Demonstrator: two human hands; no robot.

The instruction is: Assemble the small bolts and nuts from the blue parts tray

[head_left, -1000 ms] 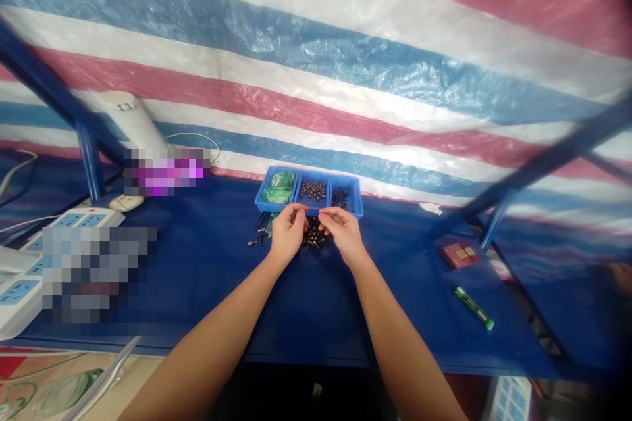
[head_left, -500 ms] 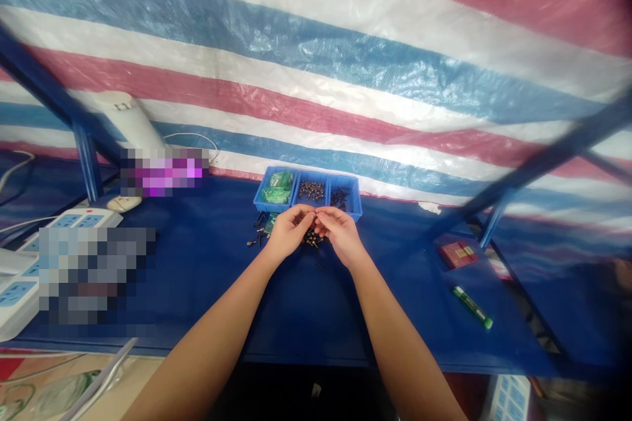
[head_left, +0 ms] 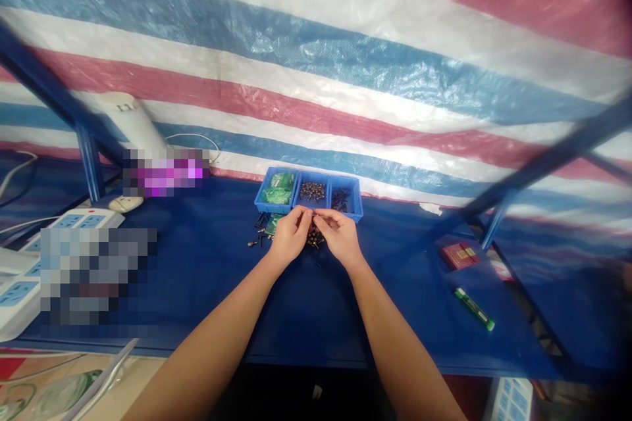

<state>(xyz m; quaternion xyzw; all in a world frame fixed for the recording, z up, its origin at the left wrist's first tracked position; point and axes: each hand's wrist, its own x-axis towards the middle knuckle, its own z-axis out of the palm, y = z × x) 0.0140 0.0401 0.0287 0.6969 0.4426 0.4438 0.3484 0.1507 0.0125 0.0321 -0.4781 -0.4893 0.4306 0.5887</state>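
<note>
My left hand (head_left: 290,235) and my right hand (head_left: 340,235) meet fingertip to fingertip just in front of a blue compartment tray (head_left: 356,216). Both are pinched closed around something too small to make out. Under and behind the fingers lies a pile of small brass-and-black screw-like parts (head_left: 316,240), partly hidden by my hands. More loose dark parts (head_left: 260,220) and a green piece (head_left: 272,224) lie beside my left hand. The tray holds green packets (head_left: 277,195) at left, small brass-coloured parts (head_left: 313,192) in the middle and black screw-like pieces (head_left: 340,200) at right.
On the blue table (head_left: 207,263), a white power strip (head_left: 20,302) stands at left near a white cylinder (head_left: 135,122). At right lie a dark red box (head_left: 459,255) and a green tube (head_left: 474,309). Blue metal bars rise on both sides, before a striped tarp (head_left: 316,79).
My fingers have shifted slightly, and the fingertips of both hands sit a little lower and further apart. The tray and the loose parts stay where they were.
</note>
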